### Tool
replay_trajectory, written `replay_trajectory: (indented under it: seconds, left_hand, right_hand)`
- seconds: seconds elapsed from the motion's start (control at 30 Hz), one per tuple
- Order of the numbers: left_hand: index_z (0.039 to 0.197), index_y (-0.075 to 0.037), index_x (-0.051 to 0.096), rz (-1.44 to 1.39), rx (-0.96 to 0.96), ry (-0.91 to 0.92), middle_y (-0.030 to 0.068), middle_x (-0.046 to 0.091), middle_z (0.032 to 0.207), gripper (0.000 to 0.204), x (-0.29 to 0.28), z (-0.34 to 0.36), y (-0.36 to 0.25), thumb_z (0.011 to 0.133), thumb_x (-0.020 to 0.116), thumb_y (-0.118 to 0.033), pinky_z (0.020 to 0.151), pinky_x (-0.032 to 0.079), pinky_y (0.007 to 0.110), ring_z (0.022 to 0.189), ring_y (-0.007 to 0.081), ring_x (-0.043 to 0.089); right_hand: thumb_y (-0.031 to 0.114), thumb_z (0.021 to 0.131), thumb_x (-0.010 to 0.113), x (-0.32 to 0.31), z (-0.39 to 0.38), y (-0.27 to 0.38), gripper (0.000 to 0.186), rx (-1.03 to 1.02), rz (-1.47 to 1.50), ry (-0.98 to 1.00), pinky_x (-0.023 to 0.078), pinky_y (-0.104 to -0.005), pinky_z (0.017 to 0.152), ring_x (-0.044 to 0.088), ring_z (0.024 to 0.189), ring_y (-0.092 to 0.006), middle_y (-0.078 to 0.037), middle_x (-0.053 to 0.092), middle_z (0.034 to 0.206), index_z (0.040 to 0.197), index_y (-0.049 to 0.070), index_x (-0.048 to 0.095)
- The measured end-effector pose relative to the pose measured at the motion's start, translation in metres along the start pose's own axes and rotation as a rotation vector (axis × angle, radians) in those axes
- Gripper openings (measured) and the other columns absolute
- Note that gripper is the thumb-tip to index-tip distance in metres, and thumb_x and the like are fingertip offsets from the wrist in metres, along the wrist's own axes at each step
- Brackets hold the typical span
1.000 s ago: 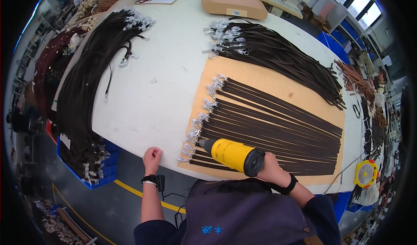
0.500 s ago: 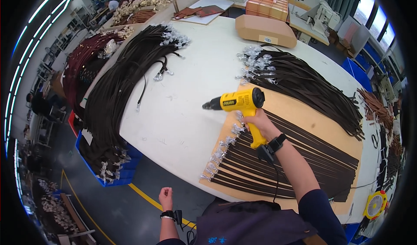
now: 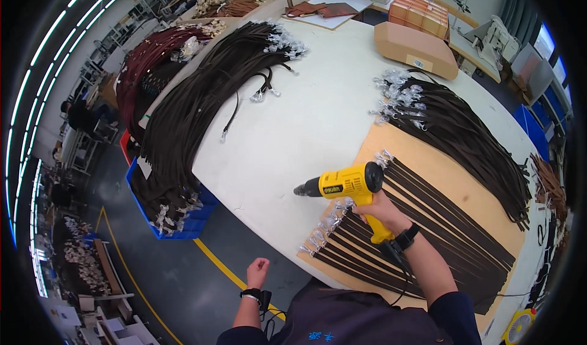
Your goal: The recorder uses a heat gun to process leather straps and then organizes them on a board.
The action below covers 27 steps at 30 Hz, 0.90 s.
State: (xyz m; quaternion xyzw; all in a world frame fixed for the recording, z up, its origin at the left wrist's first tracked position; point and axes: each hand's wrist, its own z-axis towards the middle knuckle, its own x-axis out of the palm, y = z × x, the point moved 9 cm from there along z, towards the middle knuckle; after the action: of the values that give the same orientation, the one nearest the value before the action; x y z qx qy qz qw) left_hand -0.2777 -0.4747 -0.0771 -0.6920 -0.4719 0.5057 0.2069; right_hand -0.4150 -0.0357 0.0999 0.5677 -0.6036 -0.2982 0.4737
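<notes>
My right hand (image 3: 386, 211) is wrapped round the grip of a yellow and black heat gun (image 3: 348, 183). Its dark nozzle points left, over the white tabletop. Beneath the gun and my forearm, a row of dark brown straps (image 3: 440, 207) is laid side by side on a tan board (image 3: 374, 142). Metal clasps (image 3: 327, 226) in clear wrapping line the straps' left ends; the gun hides some of them. My left hand (image 3: 257, 273) is held off the table's front edge, fingers curled closed, with nothing visible in them.
A heap of dark straps (image 3: 465, 137) lies at the right beyond the board. Another big bundle (image 3: 202, 94) hangs over the table's left edge into a blue bin (image 3: 194, 221). At the back sits a cardboard box (image 3: 416, 48). A small yellow fan (image 3: 520, 328) stands front right.
The whole view has shifted, with the table lying further right. The heat gun in my right hand has moved nearer to me along the row of clasps. My left hand stays closed.
</notes>
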Motion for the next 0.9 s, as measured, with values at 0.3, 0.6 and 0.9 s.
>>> replay_trajectory:
  seconds: [0.3,0.6,0.9]
  left_hand:
    - [0.097,-0.004,0.069,-0.005,0.064,0.025,0.0019,0.070,0.080,0.014,0.003,0.009,-0.026,0.093,0.067,-0.018,0.070,0.051,0.025,0.074,0.0084,0.064]
    - [0.100,-0.005,0.069,-0.183,0.201,-0.181,0.0006,0.069,0.083,0.011,-0.090,0.036,-0.067,0.095,0.065,-0.013,0.069,0.052,0.024,0.075,0.0080,0.064]
    - [0.114,-0.006,0.065,-0.044,0.321,-0.209,-0.0002,0.066,0.099,0.021,-0.197,0.046,-0.165,0.097,0.063,-0.018,0.072,0.048,0.022,0.082,0.0074,0.062]
  right_hand:
    - [-0.002,0.082,0.072,-0.012,-0.026,0.043,0.034,-0.096,0.193,-0.154,0.050,-0.0246,0.057,0.060,0.062,-0.0129,-0.006,0.062,0.086,0.112,-0.001,0.056]
    - [0.002,0.082,0.072,-0.010,-0.069,0.073,0.031,-0.243,0.159,-0.301,0.049,-0.0240,0.059,0.059,0.065,-0.0124,-0.005,0.061,0.084,0.109,0.001,0.056]
    - [-0.001,0.083,0.071,-0.036,-0.128,0.074,0.030,-0.307,0.249,-0.378,0.049,-0.0243,0.057,0.059,0.064,-0.0125,-0.006,0.061,0.085,0.109,0.000,0.056]
